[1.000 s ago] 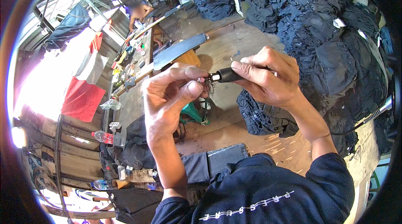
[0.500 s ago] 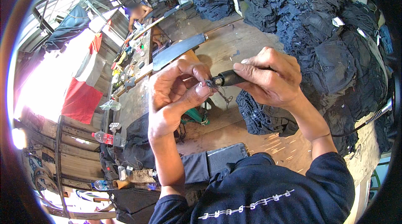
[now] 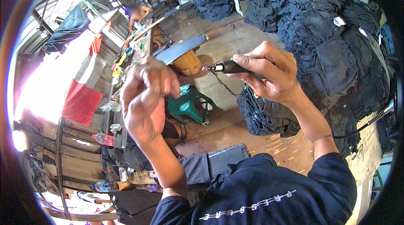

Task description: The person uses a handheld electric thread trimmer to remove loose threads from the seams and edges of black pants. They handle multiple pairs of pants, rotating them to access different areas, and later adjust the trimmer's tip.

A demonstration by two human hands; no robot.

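My right hand (image 3: 269, 71) grips a black-handled rotary tool (image 3: 229, 67). A metal collar and a small pinkish tip show at the tool's left end. Thin dark threads (image 3: 223, 82) dangle just below that collar. My left hand (image 3: 147, 98) is raised to the left of the tool, apart from it. Motion smears its bent fingers, and whether they hold anything cannot be made out.
A heap of dark garments (image 3: 320, 48) fills the right side. Beyond my hands, a long grey board (image 3: 185, 48) lies over an orange-brown bucket (image 3: 187, 64). A green stool (image 3: 187, 105) stands below. Another person (image 3: 139, 14) is at the far bench.
My left hand has come off the tool's tip and moved left. The right hand has shifted slightly up and left with the tool, whose pinkish tip now shows.
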